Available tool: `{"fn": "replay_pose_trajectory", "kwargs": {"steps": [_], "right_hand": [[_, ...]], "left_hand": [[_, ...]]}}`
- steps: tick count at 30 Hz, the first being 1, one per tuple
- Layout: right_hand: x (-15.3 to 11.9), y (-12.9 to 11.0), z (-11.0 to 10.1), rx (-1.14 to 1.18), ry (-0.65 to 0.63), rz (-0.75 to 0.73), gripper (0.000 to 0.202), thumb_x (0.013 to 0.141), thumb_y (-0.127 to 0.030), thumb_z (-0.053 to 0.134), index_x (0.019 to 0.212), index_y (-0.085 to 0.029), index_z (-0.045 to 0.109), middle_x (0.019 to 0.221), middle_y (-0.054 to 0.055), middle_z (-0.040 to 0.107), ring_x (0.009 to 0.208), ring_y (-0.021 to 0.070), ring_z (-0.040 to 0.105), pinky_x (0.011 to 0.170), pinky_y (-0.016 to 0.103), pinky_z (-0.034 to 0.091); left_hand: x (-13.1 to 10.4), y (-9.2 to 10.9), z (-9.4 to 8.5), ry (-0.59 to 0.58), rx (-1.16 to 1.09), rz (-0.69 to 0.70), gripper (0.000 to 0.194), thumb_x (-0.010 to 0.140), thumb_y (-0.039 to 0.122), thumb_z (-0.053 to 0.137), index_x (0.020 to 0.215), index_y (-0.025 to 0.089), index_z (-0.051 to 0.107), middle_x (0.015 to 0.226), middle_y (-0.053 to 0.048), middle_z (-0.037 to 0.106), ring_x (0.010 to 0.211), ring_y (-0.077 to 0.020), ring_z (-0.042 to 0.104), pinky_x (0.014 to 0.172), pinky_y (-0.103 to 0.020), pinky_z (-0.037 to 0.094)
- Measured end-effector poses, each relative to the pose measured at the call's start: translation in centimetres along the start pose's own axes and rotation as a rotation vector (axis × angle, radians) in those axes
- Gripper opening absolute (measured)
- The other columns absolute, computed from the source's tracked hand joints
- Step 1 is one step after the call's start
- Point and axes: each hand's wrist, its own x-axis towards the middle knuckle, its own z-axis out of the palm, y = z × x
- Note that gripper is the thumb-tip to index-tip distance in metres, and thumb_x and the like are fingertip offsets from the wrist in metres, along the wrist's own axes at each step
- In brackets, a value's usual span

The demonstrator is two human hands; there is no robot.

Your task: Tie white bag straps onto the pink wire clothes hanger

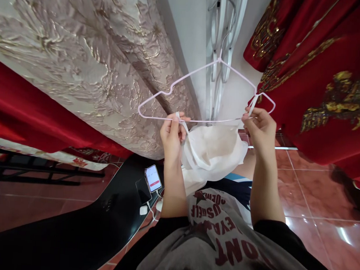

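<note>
A pale pink clothes hanger (194, 74) hangs by its metal hook from a white rack in front of me. Below it droops a white garment (215, 148) with thin straps. My left hand (174, 132) is closed at the hanger's bottom bar, left of the middle, with one white strap looped over its fingers. On the other side my right hand (260, 124) pinches the second strap (253, 104), which runs up to the hanger's right notch. The garment's lower part is bunched near my lap.
The white rack (213, 65) stands against the wall. A beige brocade cloth (111, 60) hangs at left, red embroidered cloth (325, 89) at right. Two phones, one a lit phone (153, 178), lie with cables on a black glossy surface (105, 211). Red floor tiles (309, 188) show at right.
</note>
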Motion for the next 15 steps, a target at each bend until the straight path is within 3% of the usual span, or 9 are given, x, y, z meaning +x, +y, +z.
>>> {"fn": "replay_pose_trajectory", "kwargs": {"steps": [3,6,9,12,14,15], "right_hand": [[1.8,-1.6,-0.9,0.049,0.022,0.054,0.019,0.091,-0.040,0.075,0.102,-0.024,0.078,0.082,0.002,0.073,0.058,0.0119,0.054,0.058,0.033,0.048],[3.7,-2.4,-1.6,0.108,0.067,-0.013,0.019,0.093,-0.038,0.074,0.107,-0.028,0.081,0.091,0.005,0.079,0.057,0.0141,0.052,0.060,0.040,0.050],[5.1,-0.4,-2.9,0.184,0.212,-0.092,0.026,0.091,-0.030,0.075,0.116,-0.028,0.081,0.115,0.010,0.081,0.075,0.0201,0.067,0.071,0.045,0.057],[5.3,3.1,-4.5,0.224,0.405,-0.172,0.038,0.091,-0.030,0.072,0.129,-0.029,0.076,0.135,0.010,0.075,0.118,0.0308,0.073,0.093,0.051,0.061],[4.5,4.3,-4.9,0.244,0.516,-0.260,0.040,0.093,-0.029,0.069,0.133,-0.031,0.074,0.135,0.007,0.073,0.130,0.0308,0.071,0.105,0.053,0.059],[3.9,4.2,-4.7,0.256,0.564,-0.316,0.039,0.094,-0.027,0.069,0.132,-0.032,0.075,0.130,0.006,0.074,0.126,0.0286,0.073,0.106,0.051,0.059]], "left_hand": [[0.0,-0.3,0.1,0.004,-0.007,-0.008,0.021,0.097,0.044,0.079,0.102,0.023,0.081,0.083,-0.004,0.079,0.042,-0.0054,0.037,0.038,-0.024,0.024],[0.0,-0.6,0.1,-0.011,-0.032,-0.030,0.019,0.098,0.042,0.078,0.103,0.024,0.081,0.083,-0.004,0.079,0.040,-0.0047,0.034,0.038,-0.025,0.024],[0.1,-0.7,-0.1,-0.031,-0.054,-0.022,0.019,0.097,0.042,0.080,0.103,0.024,0.081,0.083,-0.003,0.079,0.040,-0.0043,0.032,0.038,-0.024,0.023],[0.3,-0.7,-0.3,-0.021,-0.045,-0.009,0.021,0.096,0.045,0.080,0.104,0.025,0.082,0.081,-0.003,0.078,0.040,-0.0046,0.030,0.038,-0.025,0.021],[0.4,-0.7,-0.4,-0.016,-0.031,-0.024,0.022,0.095,0.045,0.080,0.104,0.026,0.082,0.081,-0.003,0.079,0.040,-0.0050,0.030,0.038,-0.025,0.021],[0.4,-0.8,-0.4,-0.016,-0.030,-0.032,0.022,0.095,0.045,0.081,0.104,0.025,0.082,0.082,-0.003,0.079,0.040,-0.0051,0.030,0.038,-0.026,0.020]]}}
